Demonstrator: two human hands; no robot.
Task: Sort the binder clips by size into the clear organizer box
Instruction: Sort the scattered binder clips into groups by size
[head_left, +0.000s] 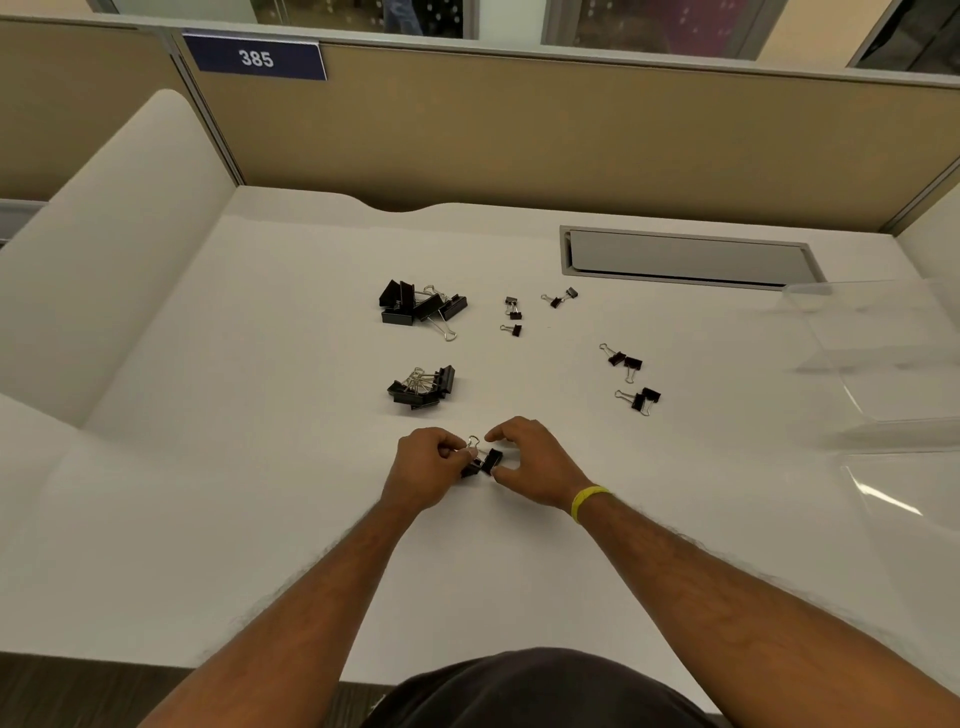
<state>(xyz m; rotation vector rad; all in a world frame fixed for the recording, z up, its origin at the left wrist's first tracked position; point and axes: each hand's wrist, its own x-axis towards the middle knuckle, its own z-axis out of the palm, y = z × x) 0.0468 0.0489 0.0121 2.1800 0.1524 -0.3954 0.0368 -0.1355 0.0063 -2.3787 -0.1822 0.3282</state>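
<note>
- Dark fabric (535, 691) fills the bottom edge, and two bare forearms reach forward over the white bench (234, 519).
- Left hand (423, 465) has its fingers curled in, pinching the wire handle of the held clips (485, 461) just above the bench, near its front middle.
- Right hand (530, 460) grips the black body of the same clips between thumb and fingers; a yellow wristband (587, 501) circles that wrist.
- What the hands hold looks like two black binder clips pressed together, though the fingers hide part of them.
- Just beyond the hands lies a medium clip pile (423, 388); farther back sits a large clip pile (421, 307).
- Small clips (514, 315) lie scattered to the right of the large pile, and two clip pairs (631, 382) lie farther right.
- At the bench's right edge, well apart from both hands, stands the clear organizer box (883, 364); its compartments are too faint to make out.
- A grey recessed panel (691, 257) sits behind, and a plate reading 385 (257, 57) hangs on the partition.
</note>
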